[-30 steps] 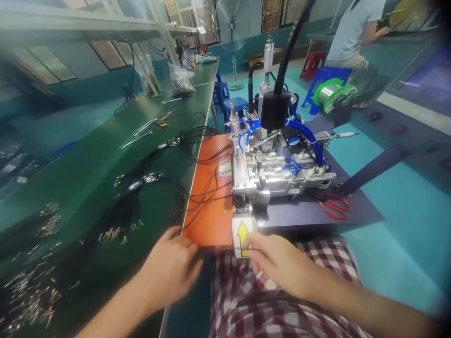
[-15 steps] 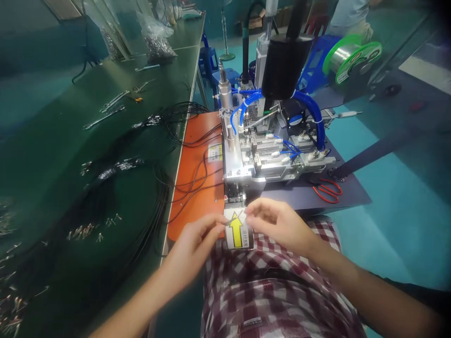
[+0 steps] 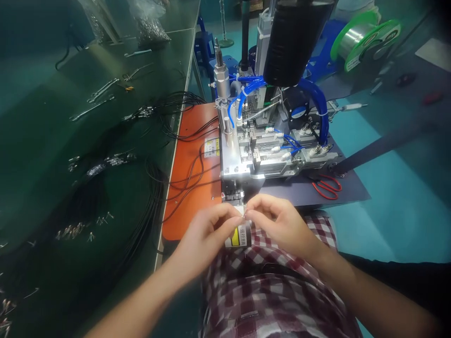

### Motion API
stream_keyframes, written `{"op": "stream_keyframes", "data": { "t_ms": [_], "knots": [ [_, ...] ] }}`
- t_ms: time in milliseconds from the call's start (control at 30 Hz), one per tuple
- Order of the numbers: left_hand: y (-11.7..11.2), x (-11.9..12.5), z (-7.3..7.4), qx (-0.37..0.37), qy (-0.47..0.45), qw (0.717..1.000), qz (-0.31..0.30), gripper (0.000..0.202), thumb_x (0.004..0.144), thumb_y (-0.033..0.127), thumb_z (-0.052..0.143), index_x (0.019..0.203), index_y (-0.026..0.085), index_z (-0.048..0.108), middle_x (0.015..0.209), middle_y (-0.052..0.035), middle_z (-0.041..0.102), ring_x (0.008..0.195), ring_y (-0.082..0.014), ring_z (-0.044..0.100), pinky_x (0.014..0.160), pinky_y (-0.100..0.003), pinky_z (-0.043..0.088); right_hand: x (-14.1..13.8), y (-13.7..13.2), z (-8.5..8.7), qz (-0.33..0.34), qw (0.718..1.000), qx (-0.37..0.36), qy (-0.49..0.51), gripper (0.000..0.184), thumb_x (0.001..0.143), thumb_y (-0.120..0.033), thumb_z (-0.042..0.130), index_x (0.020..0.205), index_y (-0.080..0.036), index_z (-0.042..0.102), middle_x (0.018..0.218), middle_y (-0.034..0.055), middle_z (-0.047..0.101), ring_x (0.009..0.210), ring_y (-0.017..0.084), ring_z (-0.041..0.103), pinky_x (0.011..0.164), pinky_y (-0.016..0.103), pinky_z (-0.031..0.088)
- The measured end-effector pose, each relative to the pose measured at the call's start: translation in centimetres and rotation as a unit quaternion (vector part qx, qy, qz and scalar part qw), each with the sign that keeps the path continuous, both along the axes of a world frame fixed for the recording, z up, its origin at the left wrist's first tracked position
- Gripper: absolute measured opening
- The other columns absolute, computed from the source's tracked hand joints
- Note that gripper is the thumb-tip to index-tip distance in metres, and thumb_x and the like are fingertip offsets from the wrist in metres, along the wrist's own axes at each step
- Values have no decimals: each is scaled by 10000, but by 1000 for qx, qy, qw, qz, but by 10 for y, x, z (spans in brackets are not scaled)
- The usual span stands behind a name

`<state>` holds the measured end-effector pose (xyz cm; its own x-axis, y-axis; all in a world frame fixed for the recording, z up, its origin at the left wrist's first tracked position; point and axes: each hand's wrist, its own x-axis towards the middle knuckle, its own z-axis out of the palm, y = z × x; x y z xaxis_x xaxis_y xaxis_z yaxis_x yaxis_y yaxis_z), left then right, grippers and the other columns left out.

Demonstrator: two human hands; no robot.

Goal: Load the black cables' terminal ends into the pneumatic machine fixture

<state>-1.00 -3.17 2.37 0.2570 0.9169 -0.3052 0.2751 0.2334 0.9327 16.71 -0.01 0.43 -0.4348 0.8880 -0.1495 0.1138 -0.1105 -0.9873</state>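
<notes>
My left hand (image 3: 203,234) and my right hand (image 3: 278,221) meet fingertip to fingertip just in front of a small metal machine (image 3: 264,145) with blue hoses. Both pinch something very small and thin between thumb and forefinger; I cannot make out what it is. Directly under the fingers sits a white label with a yellow arrow (image 3: 239,236), partly hidden by my left hand. My checked shirt (image 3: 268,286) fills the lower middle of the view.
An orange mat (image 3: 192,164) with black wires across it lies left of the machine. The green bench (image 3: 70,155) holds a black cable bundle (image 3: 141,206), small metal parts and tools. Red scissors (image 3: 327,187) lie right of the machine. A green solder spool (image 3: 362,40) stands behind.
Both hands rose from the bench edge and came together at the arrow label, closing into pinches. The view tilted down and moved closer to the machine.
</notes>
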Motion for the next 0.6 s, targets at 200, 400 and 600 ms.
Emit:
{"op": "stream_keyframes", "data": {
  "t_ms": [200,400,600],
  "knots": [
    [8,-5,-15,-157,-165,974,9,232,848,361,604,806,134,624,508,67,391,441,-40,268,441,-205,169,2,3,-4,19,996,-68,51,106,860,-222,575,780,-156,601,679,-31,570,557,71,465,525,198,402],
    [10,-9,-19,-164,-149,973,66,239,796,369,669,749,148,591,497,58,463,400,-32,343,416,-187,198,4,2,-10,-24,994,-109,10,107,839,-292,591,823,-187,607,688,-26,550,543,95,467,481,215,402],
    [-5,-1,-14,-156,-137,973,96,241,703,378,726,669,171,608,547,10,557,469,-106,491,473,-238,352,-13,-5,-16,9,999,-43,6,154,778,-358,676,804,-212,631,681,-16,543,615,135,509,561,251,431]
  ]
}}
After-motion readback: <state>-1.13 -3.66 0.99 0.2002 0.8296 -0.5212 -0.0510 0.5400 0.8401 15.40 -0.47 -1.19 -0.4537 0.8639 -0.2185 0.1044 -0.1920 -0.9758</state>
